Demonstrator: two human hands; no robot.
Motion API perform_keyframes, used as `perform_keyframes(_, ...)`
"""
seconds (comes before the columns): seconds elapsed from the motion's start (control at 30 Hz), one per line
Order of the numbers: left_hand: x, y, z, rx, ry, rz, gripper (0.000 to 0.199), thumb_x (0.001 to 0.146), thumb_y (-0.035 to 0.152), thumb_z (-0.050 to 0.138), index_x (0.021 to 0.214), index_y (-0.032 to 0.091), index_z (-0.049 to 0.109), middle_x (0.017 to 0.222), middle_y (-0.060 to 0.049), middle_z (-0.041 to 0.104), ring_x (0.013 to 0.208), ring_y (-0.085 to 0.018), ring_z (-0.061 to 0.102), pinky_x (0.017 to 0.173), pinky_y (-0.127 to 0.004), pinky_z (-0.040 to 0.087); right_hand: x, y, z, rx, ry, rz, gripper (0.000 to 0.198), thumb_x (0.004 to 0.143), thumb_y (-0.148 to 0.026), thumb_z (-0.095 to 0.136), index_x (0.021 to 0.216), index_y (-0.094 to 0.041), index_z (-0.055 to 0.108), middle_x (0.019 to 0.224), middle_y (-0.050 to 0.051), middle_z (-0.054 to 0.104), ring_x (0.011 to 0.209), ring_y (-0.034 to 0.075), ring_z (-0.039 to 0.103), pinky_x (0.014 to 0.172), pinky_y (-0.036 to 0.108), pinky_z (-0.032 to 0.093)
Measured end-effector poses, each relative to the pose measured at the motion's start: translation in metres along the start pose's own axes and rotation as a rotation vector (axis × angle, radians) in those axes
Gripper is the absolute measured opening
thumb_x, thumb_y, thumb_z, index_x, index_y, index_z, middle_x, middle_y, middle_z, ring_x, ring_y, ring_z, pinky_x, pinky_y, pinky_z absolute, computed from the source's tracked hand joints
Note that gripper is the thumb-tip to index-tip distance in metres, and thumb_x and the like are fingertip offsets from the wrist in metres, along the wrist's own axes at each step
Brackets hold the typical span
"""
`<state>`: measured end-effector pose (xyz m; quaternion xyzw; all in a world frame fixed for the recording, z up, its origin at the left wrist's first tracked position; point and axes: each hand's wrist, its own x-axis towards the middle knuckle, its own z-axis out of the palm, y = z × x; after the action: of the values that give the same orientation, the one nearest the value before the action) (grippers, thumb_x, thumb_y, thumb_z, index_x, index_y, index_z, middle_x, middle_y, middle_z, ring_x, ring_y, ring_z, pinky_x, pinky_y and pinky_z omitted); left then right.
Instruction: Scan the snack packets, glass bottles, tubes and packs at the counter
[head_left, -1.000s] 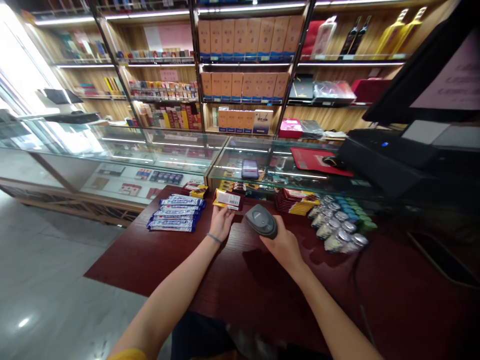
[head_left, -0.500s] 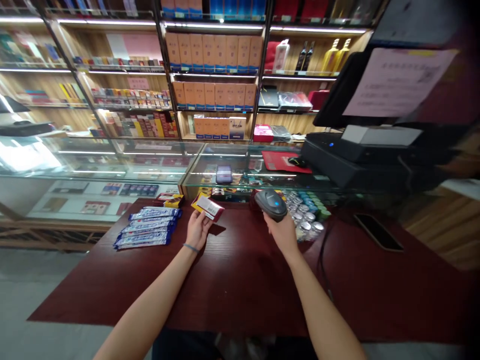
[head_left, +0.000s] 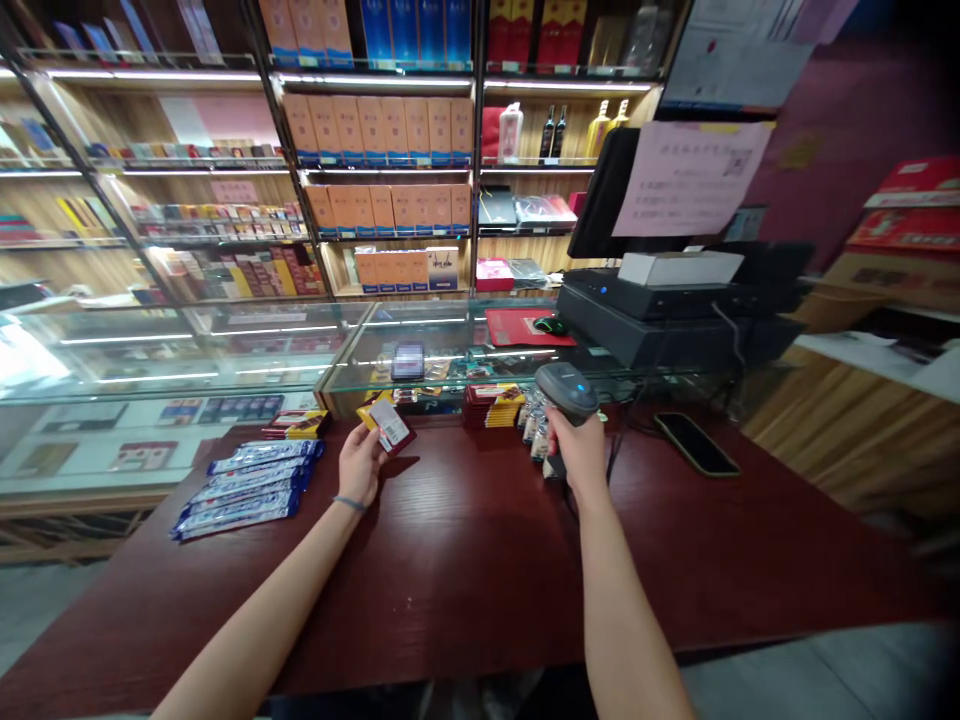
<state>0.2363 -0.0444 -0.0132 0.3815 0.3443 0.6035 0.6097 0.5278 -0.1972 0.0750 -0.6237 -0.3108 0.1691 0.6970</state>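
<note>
My left hand (head_left: 360, 466) pinches a small yellow and dark red chocolate packet (head_left: 389, 424) by its left edge. A white barcode label faces up on it, and the packet is tilted just above the table. In my right hand (head_left: 580, 452) is a black barcode scanner (head_left: 564, 388) with a blue light on top, its head turned towards the back left. Behind the scanner, a stack of similar packets (head_left: 491, 406) stands by the glass counter. Small containers (head_left: 535, 425) beside it are partly hidden by the scanner. Several blue and white wrapped sticks (head_left: 244, 482) lie left of my left hand.
More dark red and yellow packets (head_left: 295, 425) lie behind the sticks. A phone (head_left: 696, 444) rests at the right of the dark red table (head_left: 450, 590). Beyond are a glass counter (head_left: 352, 350), a mouse (head_left: 550, 326) and a monitor (head_left: 607, 195). A cable hangs near my right hand.
The view has swung to the right. My right hand has moved the scanner rightwards, away from the held packet, uncovering the packet stack. My left hand still holds its packet.
</note>
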Motion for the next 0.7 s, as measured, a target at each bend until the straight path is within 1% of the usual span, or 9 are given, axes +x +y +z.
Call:
perform_keyframes(0.1,0.008,0.006,0.031,0.252,-0.007,0.216,0.041,0.08,0.04,0.073,0.112,0.016,0.067,0.099,-0.007,0.075,0.085,-0.019,0.072,0.081,-0.033,0.058,0.004,0.001,-0.005,0.051,0.017,0.017,0.025,0.072,-0.041,0.07,0.071,-0.023,0.053,0.044,-0.007,0.048,0.032,0.011,0.042,0.032,0.024,0.032)
perform_keyframes(0.13,0.01,0.008,0.043,0.384,-0.041,0.304,0.039,0.083,0.039,0.07,0.114,0.017,0.067,0.099,-0.007,0.076,0.089,-0.02,0.072,0.084,-0.034,0.057,0.005,0.002,-0.007,0.059,0.022,0.022,0.025,0.071,-0.041,0.07,0.072,-0.023,0.053,0.044,-0.007,0.048,0.032,0.011,0.042,0.031,0.024,0.032)
perform_keyframes(0.2,0.009,0.013,0.07,0.677,-0.131,0.543,0.031,0.09,0.035,0.063,0.116,0.02,0.069,0.109,-0.007,0.075,0.099,-0.022,0.071,0.092,-0.035,0.055,0.007,0.004,-0.01,0.068,0.034,0.035,0.024,0.071,-0.041,0.07,0.074,-0.023,0.054,0.044,-0.008,0.048,0.032,0.012,0.042,0.031,0.025,0.032)
perform_keyframes(0.23,0.007,0.015,0.083,0.84,-0.207,0.648,0.029,0.093,0.033,0.059,0.118,0.023,0.069,0.114,-0.006,0.075,0.102,-0.022,0.071,0.093,-0.034,0.054,0.008,0.004,-0.012,0.062,0.036,0.042,0.024,0.071,-0.041,0.07,0.075,-0.023,0.054,0.044,-0.007,0.049,0.032,0.012,0.043,0.032,0.025,0.033)
perform_keyframes(0.3,0.0,0.014,0.108,1.079,-0.365,0.823,0.031,0.096,0.026,0.052,0.123,0.026,0.068,0.116,-0.005,0.074,0.103,-0.021,0.071,0.091,-0.032,0.055,0.01,0.006,-0.016,0.034,0.035,0.054,0.024,0.072,-0.043,0.069,0.074,-0.024,0.055,0.044,-0.007,0.049,0.033,0.013,0.044,0.033,0.026,0.035)
perform_keyframes(0.4,-0.01,0.005,0.138,1.316,-0.573,1.003,0.037,0.098,0.02,0.048,0.131,0.028,0.063,0.122,-0.006,0.072,0.109,-0.02,0.068,0.093,-0.03,0.054,0.012,0.006,-0.021,0.005,0.038,0.069,0.026,0.072,-0.044,0.069,0.069,-0.025,0.053,0.045,-0.005,0.05,0.034,0.014,0.045,0.034,0.027,0.037)
perform_keyframes(0.47,-0.013,-0.005,0.153,1.415,-0.645,1.069,0.038,0.099,0.02,0.047,0.132,0.027,0.063,0.124,-0.008,0.071,0.111,-0.021,0.067,0.095,-0.032,0.053,0.013,0.006,-0.023,0.031,0.051,0.075,0.027,0.071,-0.043,0.07,0.067,-0.025,0.051,0.046,-0.005,0.05,0.034,0.014,0.045,0.033,0.028,0.036)
perform_keyframes(0.53,-0.014,-0.014,0.164,1.494,-0.683,1.088,0.036,0.099,0.021,0.047,0.13,0.025,0.064,0.124,-0.009,0.071,0.113,-0.022,0.066,0.096,-0.034,0.053,0.012,0.004,-0.024,0.07,0.063,0.08,0.027,0.071,-0.042,0.071,0.065,-0.026,0.05,0.046,-0.005,0.05,0.034,0.014,0.044,0.032,0.027,0.034)
perform_keyframes(0.7,-0.011,-0.03,0.179,1.64,-0.713,1.031,0.039,0.097,0.018,0.048,0.134,0.025,0.06,0.129,-0.01,0.068,0.119,-0.024,0.063,0.099,-0.037,0.051,0.011,0.002,-0.024,0.11,0.073,0.069,0.026,0.071,-0.04,0.072,0.065,-0.025,0.051,0.045,-0.006,0.049,0.033,0.013,0.043,0.032,0.027,0.033)
